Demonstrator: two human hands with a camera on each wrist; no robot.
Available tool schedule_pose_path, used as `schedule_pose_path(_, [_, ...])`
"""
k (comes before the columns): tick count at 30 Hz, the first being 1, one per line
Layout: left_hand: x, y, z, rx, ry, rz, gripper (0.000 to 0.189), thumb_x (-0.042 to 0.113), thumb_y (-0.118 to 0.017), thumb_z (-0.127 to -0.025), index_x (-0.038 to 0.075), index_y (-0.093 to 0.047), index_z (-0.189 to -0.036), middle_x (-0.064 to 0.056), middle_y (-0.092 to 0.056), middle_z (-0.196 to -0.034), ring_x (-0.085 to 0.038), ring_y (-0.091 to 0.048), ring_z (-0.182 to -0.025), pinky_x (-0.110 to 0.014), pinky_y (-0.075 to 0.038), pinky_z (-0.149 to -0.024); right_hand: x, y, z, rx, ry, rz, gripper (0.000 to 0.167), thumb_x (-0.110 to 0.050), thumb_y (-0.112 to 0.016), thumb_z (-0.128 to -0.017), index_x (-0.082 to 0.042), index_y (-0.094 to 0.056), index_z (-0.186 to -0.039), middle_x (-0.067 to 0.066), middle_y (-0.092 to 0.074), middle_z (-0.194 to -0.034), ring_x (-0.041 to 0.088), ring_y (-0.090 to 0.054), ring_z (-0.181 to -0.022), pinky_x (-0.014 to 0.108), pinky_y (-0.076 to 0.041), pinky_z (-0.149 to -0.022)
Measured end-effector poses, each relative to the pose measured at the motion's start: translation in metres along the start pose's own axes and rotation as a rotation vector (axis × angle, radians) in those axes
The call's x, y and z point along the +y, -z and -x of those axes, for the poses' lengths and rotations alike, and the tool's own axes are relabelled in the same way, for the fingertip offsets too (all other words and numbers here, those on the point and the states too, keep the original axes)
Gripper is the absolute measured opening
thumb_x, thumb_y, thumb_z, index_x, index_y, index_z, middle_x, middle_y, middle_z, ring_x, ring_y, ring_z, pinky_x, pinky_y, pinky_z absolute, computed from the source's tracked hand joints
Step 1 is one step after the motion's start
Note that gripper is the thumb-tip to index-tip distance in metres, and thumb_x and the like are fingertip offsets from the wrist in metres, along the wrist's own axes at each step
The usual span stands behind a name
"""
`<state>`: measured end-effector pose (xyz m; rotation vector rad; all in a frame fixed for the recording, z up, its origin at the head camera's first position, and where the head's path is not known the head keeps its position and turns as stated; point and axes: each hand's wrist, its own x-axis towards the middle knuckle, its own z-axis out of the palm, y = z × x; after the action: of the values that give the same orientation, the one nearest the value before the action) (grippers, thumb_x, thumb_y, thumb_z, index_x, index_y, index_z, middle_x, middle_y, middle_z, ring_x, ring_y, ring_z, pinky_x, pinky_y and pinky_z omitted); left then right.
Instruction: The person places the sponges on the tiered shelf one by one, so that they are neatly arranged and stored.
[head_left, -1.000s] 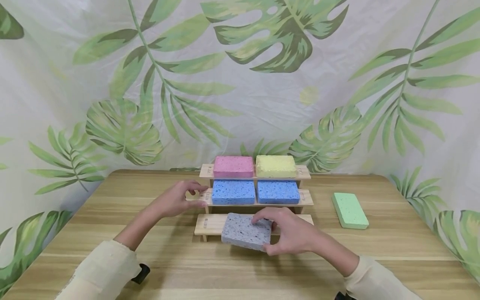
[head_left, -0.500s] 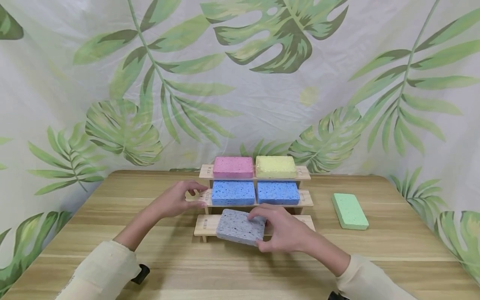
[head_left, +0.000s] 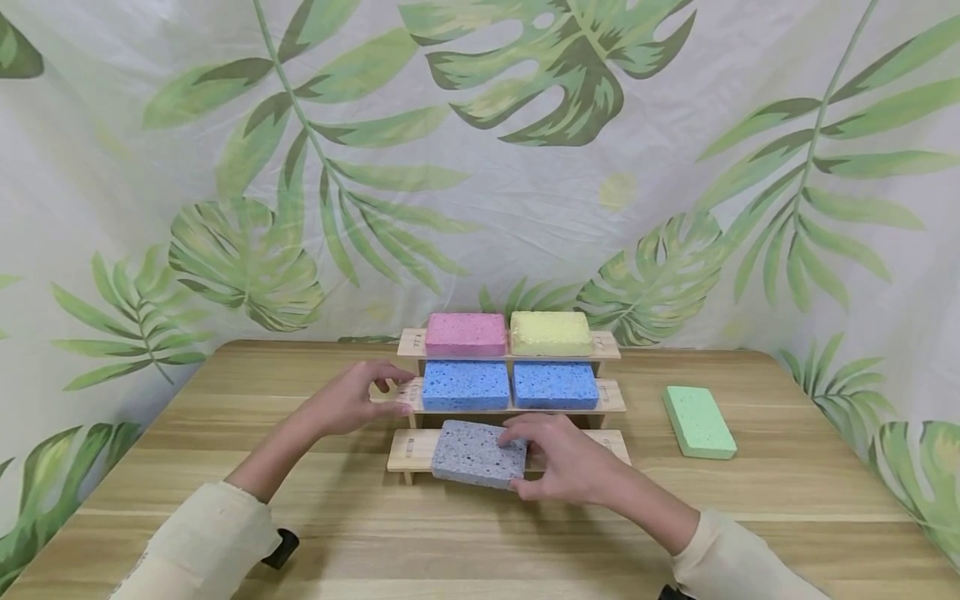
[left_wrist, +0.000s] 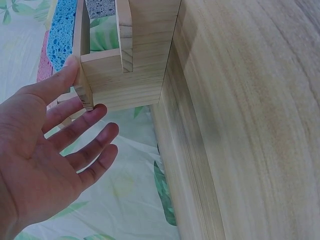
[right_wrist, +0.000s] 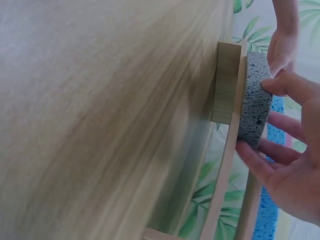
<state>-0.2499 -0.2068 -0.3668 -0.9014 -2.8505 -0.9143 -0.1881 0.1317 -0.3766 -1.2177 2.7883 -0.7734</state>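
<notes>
My right hand holds a grey speckled sponge by its right end, thumb at the front edge and fingers at the back. The sponge lies slightly askew on the lowest step of a three-tier wooden stand; in the right wrist view the grey sponge is against that step's board. My left hand pinches the left end of the middle step. The left wrist view has the thumb of the left hand on that board's edge, with the other fingers spread loosely.
Two blue sponges sit side by side on the middle step. A pink sponge and a yellow sponge occupy the top step. To the right, a green sponge lies on the wooden table. A leaf-patterned cloth hangs behind.
My right hand has moved the grey sponge left and slightly back, lowering it onto the bottom step. The left hand has stayed at the stand's left end.
</notes>
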Motion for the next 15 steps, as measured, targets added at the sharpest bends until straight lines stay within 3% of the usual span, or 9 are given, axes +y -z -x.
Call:
schedule_pose_path(6, [0.001,0.001,0.000,0.003,0.005,-0.002,0.047,0.022,-0.083,-0.089,-0.004,-0.071,-0.126,-0.017,-0.073,-0.121,-0.031,-0.065,-0.096,-0.053,-0.054,-0.084,-0.008,0.004,0.005,-0.039,-0.088,0.048,0.042,-0.025,-0.082,-0.088,-0.014,-0.071,-0.126,0.009,-0.068,-0.127,0.026,-0.064,-0.115,0.047,-0.054,-0.099])
schedule_pose_path(11, [0.001,0.000,0.000,0.000,0.003,-0.006,0.047,0.023,-0.083,-0.089,-0.004,-0.071,-0.126,-0.017,-0.073,-0.120,-0.030,-0.065,-0.095,-0.052,-0.055,-0.083,-0.018,0.006,0.007,-0.070,-0.158,0.126,0.048,-0.033,-0.084,-0.088,-0.020,-0.068,-0.132,0.005,-0.063,-0.113,0.014,-0.063,-0.088,0.035,-0.057,-0.075])
schedule_pose_path(15, [0.001,0.001,0.000,0.000,0.008,-0.004,0.048,0.023,-0.083,-0.089,-0.004,-0.071,-0.126,-0.016,-0.073,-0.120,-0.030,-0.064,-0.095,-0.051,-0.054,-0.082,-0.020,0.007,0.007,-0.076,-0.154,0.164,0.048,-0.034,-0.083,-0.089,-0.020,-0.068,-0.132,0.006,-0.067,-0.103,0.011,-0.061,-0.079,0.029,-0.051,-0.063])
